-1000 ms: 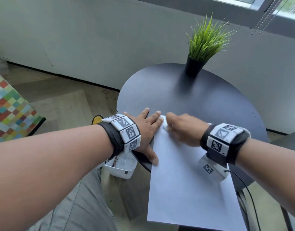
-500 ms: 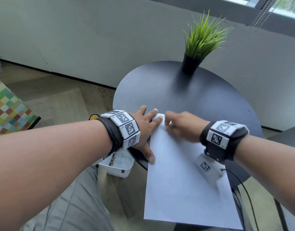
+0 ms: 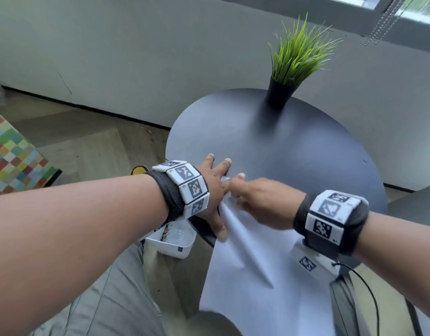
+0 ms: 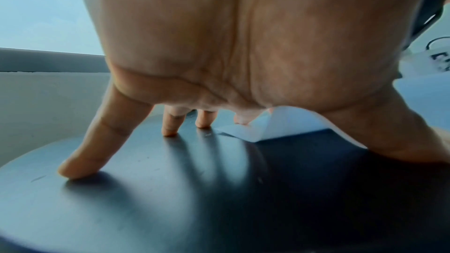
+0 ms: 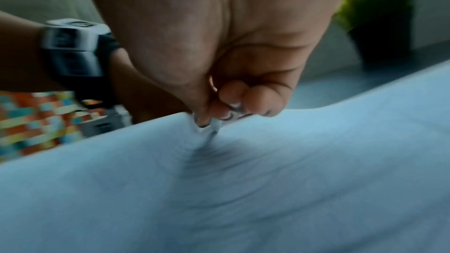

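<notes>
The right hand point(image 3: 262, 202) pinched the far corner of the white paper sheet point(image 3: 257, 275), which ran back from that pinch over the edge of the round table point(image 3: 282, 146). Just left, the left hand point(image 3: 214, 190) pressed down, fingers spread.

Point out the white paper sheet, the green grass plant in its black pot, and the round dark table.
white paper sheet point(image 3: 252, 299): head view, the flat lower half.
green grass plant point(image 3: 280, 95): head view, its black pot.
round dark table point(image 3: 294, 146): head view, bare tabletop.
</notes>
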Tool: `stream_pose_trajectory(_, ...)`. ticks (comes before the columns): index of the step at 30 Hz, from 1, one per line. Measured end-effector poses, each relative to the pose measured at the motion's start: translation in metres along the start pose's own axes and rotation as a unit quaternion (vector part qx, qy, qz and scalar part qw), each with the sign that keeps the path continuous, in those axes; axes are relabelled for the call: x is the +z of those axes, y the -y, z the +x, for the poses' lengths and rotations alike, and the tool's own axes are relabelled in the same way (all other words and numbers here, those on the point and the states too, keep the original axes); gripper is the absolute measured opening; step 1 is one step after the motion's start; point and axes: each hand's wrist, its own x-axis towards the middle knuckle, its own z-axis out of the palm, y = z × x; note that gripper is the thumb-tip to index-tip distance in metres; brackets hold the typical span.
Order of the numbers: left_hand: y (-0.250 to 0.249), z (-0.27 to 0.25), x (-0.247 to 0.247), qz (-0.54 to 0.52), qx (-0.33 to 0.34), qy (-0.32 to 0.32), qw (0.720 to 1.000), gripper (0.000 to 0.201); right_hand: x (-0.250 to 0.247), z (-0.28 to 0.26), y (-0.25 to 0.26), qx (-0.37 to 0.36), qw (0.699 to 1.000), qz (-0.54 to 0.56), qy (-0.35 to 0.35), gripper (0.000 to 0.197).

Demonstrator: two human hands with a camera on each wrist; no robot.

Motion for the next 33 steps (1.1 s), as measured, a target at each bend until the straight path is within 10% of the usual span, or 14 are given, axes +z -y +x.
stream_pose_trajectory(8,0.004,-0.001,0.004,-0.013,-0.007,-0.014,1.000,0.150,-0.011,0.007,-0.048,0.170,0.978,0.095,-0.077,0.022)
stream_pose_trajectory(18,0.004,0.008,0.014,-0.012,0.057,-0.060,0.997,0.135,-0.016,0.015,-0.043,0.172,0.978,0.079,-0.086,0.021)
stream_pose_trajectory(23,0.002,0.008,0.014,-0.030,0.052,-0.047,0.997,0.137,0.004,-0.004,-0.006,0.026,0.999,0.043,0.001,0.016)
stream_pose_trajectory(27,0.002,0.009,0.015,-0.015,0.039,-0.042,0.998,0.139,-0.015,0.010,-0.039,0.159,0.981,0.090,-0.069,0.018)
stream_pose_trajectory(33,0.000,0.007,0.016,-0.038,0.030,-0.041,0.998,0.138,0.004,-0.003,-0.005,0.041,0.996,0.075,-0.002,0.017)
